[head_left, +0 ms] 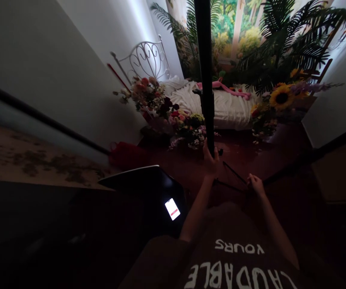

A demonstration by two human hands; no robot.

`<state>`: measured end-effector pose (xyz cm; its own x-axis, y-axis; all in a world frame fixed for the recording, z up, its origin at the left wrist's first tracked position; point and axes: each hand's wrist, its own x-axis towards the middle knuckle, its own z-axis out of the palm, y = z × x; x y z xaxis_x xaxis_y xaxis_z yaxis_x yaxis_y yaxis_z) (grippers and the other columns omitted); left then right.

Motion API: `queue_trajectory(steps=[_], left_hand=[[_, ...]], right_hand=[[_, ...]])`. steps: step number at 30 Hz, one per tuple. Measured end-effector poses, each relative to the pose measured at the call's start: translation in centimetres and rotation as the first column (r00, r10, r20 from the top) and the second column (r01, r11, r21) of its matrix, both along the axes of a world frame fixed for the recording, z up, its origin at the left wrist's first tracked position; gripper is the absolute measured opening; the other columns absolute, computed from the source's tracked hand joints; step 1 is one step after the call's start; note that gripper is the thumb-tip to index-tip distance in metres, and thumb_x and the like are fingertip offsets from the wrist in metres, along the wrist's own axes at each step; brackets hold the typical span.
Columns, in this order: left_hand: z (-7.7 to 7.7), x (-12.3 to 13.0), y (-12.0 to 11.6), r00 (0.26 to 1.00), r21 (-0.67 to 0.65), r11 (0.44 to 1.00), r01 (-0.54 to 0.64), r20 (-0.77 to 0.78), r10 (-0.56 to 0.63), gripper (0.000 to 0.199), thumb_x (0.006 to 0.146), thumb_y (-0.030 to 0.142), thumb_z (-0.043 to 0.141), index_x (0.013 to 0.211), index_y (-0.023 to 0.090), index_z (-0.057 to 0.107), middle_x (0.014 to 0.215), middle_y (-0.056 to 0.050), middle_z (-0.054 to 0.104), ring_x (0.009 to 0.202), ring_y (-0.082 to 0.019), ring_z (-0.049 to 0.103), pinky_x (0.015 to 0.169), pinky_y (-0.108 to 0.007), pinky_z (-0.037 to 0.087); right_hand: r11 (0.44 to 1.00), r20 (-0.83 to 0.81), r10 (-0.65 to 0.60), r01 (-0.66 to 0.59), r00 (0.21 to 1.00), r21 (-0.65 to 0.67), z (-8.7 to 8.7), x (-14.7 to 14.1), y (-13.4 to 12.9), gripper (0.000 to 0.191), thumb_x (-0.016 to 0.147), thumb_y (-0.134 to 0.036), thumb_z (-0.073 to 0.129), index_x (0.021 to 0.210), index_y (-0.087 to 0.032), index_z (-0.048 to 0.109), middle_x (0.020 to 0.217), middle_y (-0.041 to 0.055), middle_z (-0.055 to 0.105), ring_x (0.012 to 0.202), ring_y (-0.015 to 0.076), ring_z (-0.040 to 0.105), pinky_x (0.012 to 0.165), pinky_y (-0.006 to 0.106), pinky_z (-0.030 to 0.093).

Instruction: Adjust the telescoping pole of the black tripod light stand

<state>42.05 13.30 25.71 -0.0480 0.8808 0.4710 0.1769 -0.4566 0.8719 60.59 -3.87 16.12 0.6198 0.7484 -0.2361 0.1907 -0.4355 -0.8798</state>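
A black stand pole rises upright in front of me, with a clamp knob partway along it. My left hand is wrapped around its lower part, just beside a small knob. Thin dark stand legs spread from near the pole's foot toward the right. My right hand is closed, its fingers curled at the end of these legs. Dim light hides what, if anything, it grips.
A bed with white cloth stands ahead, flanked by flower bunches and sunflowers. Palm fronds hang behind it. A lit phone lies on a dark surface at left. Long dark poles slant in at both sides.
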Motion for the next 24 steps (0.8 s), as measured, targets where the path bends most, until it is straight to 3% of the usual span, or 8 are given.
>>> queue_trajectory(steps=[5, 9, 11, 14, 17, 19, 22, 24], left_hand=[[-3.4, -0.1, -4.2, 0.999, -0.034, 0.999, -0.024, -0.035, 0.023, 0.051, 0.099, 0.038, 0.041, 0.147, 0.022, 0.038, 0.154, -0.015, 0.038, 0.144, -0.024, 0.038, 0.116, -0.042, 0.039], [-6.3, 1.8, -7.4, 0.991, -0.104, 0.987, 0.124, -0.038, -0.129, 0.049, 0.098, 0.033, 0.041, 0.145, 0.022, 0.041, 0.155, -0.016, 0.035, 0.141, -0.026, 0.041, 0.103, -0.041, 0.051], [-7.0, 3.5, -8.5, 0.967, -0.1, 0.965, 0.243, -0.051, -0.249, 0.047, 0.097, 0.031, 0.044, 0.142, 0.021, 0.043, 0.149, -0.016, 0.041, 0.135, -0.025, 0.047, 0.102, -0.043, 0.051], [-6.9, 6.6, -9.1, 0.909, -0.08, 0.91, 0.408, -0.055, -0.412, 0.04, 0.095, 0.03, 0.047, 0.134, 0.019, 0.049, 0.134, -0.015, 0.055, 0.121, -0.023, 0.057, 0.103, -0.044, 0.05], [-5.7, 10.4, -9.3, 0.805, -0.086, 0.804, 0.588, -0.03, -0.592, 0.032, 0.097, 0.032, 0.044, 0.125, 0.019, 0.053, 0.12, -0.012, 0.063, 0.11, -0.02, 0.062, 0.101, -0.043, 0.051], [-4.7, 13.2, -9.6, 0.705, -0.076, 0.707, 0.703, -0.058, -0.707, 0.029, 0.098, 0.033, 0.043, 0.12, 0.019, 0.054, 0.117, -0.011, 0.065, 0.109, -0.02, 0.063, 0.1, -0.041, 0.051], [-3.7, 17.7, -10.2, 0.56, -0.048, 0.573, 0.818, -0.157, -0.813, 0.03, 0.097, 0.037, 0.047, 0.119, 0.018, 0.054, 0.118, -0.012, 0.064, 0.112, -0.022, 0.062, 0.102, -0.042, 0.049], [-3.3, 20.8, -10.8, 0.488, -0.041, 0.504, 0.863, -0.194, -0.851, 0.036, 0.094, 0.041, 0.052, 0.121, 0.017, 0.053, 0.121, -0.014, 0.063, 0.115, -0.023, 0.061, 0.103, -0.042, 0.048]], right_hand=[[0.941, 0.051, -0.335, 0.337, 0.941, -0.03, -1.6, 4.8, -6.9, 0.063, 0.062, -0.087, 0.044, 0.061, -0.025, 0.057, 0.048, 0.0072, 0.059, 0.05, 0.0249, 0.059, 0.052, 0.037, 0.046], [0.765, -0.079, -0.641, 0.644, 0.763, 0.01, -3.2, 7.4, -10.4, 0.056, 0.064, -0.076, 0.058, 0.064, -0.02, 0.061, 0.046, 0.002, 0.06, 0.044, 0.0174, 0.057, 0.047, 0.029, 0.045], [0.681, -0.182, -0.714, 0.731, 0.676, 0.042, -3.3, 8.0, -11.0, 0.05, 0.069, -0.068, 0.062, 0.067, -0.018, 0.063, 0.046, -0.0008, 0.059, 0.042, 0.0138, 0.055, 0.045, 0.025, 0.044], [0.579, -0.313, -0.753, 0.809, 0.578, 0.1, -1.8, 8.7, -10.9, 0.042, 0.076, -0.058, 0.063, 0.071, -0.017, 0.064, 0.046, -0.0034, 0.058, 0.042, 0.0105, 0.054, 0.045, 0.021, 0.044], [0.517, -0.455, -0.72, 0.843, 0.523, 0.151, 1.1, 9.7, -10.8, 0.037, 0.086, -0.051, 0.059, 0.075, -0.016, 0.063, 0.048, -0.0051, 0.057, 0.043, 0.0085, 0.054, 0.045, 0.018, 0.045], [0.509, -0.595, -0.647, 0.851, 0.477, 0.129, 3.3, 10.5, -11.1, 0.036, 0.093, -0.049, 0.052, 0.077, -0.018, 0.061, 0.05, -0.0055, 0.056, 0.043, 0.0081, 0.054, 0.042, 0.017, 0.043], [0.621, -0.854, -0.341, 0.776, 0.393, 0.109, 6.2, 11.3, -12.0, 0.038, 0.101, -0.043, 0.038, 0.077, -0.02, 0.055, 0.053, -0.0055, 0.053, 0.043, 0.0069, 0.052, 0.037, 0.014, 0.035], [0.691, -0.937, -0.066, 0.694, 0.342, 0.205, 7.6, 11.5, -12.3, 0.037, 0.103, -0.035, 0.034, 0.073, -0.021, 0.049, 0.053, -0.0066, 0.049, 0.042, 0.0051, 0.048, 0.036, 0.012, 0.031]])
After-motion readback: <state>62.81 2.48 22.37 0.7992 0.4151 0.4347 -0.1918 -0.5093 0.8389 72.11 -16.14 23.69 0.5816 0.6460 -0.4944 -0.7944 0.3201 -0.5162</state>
